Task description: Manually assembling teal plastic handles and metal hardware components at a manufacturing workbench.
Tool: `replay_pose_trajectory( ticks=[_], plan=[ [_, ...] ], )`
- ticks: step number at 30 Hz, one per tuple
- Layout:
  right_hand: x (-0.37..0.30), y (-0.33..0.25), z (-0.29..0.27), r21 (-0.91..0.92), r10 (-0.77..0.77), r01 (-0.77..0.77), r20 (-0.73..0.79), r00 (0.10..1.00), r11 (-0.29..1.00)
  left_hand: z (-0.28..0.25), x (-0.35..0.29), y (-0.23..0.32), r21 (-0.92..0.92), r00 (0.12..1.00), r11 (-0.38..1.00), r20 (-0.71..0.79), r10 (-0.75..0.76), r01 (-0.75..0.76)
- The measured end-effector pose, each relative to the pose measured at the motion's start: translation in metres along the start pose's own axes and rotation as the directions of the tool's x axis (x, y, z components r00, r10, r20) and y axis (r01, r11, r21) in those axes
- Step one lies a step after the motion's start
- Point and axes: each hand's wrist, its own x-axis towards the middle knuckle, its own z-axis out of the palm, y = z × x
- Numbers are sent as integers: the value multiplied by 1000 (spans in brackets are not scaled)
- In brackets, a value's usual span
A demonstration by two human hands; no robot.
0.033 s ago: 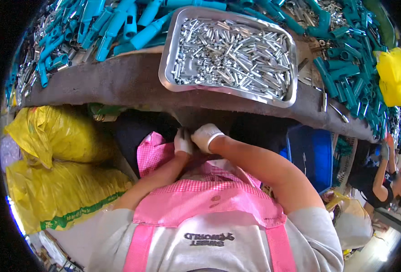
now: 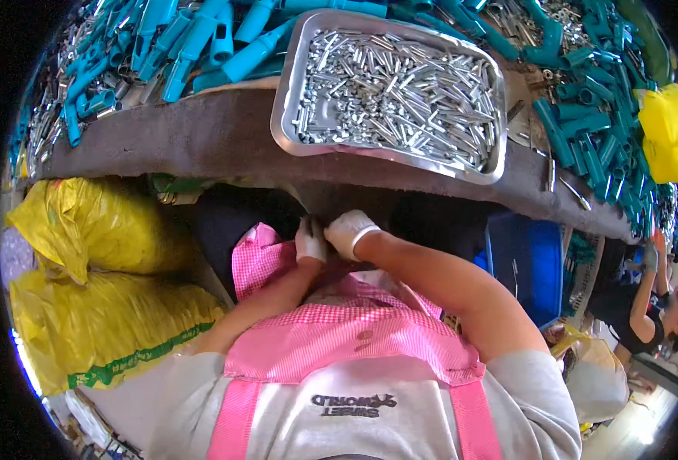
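My left hand (image 2: 310,239), in a white glove, is low in front of my body, under the near edge of the bench. Right beside it is my right hand (image 2: 349,232), also gloved in white, with its fingers curled inward. Both hands look closed and nearly touch each other. Whatever is between their fingers is hidden by the gloves and the dark space beyond. A pink checked apron (image 2: 354,337) covers my lap below them. Above the hands, on the bench edge, rests a metal tray (image 2: 284,115) full of small silvery rods and short pieces.
Teal tubular parts (image 2: 193,46) lie heaped at the back left, and more teal parts (image 2: 584,130) at the right beside a yellow container (image 2: 670,134). Yellow sacks (image 2: 109,230) stand at the left. A blue bin (image 2: 534,268) is under the bench; a co-worker (image 2: 645,307) is at far right.
The metal tray appears very slightly further right in the view. Both my hands stay in the same place and pose.
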Motion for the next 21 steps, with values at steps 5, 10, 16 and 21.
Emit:
replay_pose_trajectory(
  ticks=[5,10,16,21],
  plan=[
    [9,12,35,24,66,-65,-59,996,998,9,15,-19,204,997,976,33,66,-72],
    [-4,-6,8,52,144,-142,-34,989,988,-13,9,18,157,977,971,135,162,-183],
    [-7,-7,-10,-10,33,-33,33,999,999,-8,5,0,-9,993,999,111,42,-41],
    [10,10,35,28,51,-49,-120,991,998,15,15,-36,-14,995,995,16,95,-95]
  ],
)
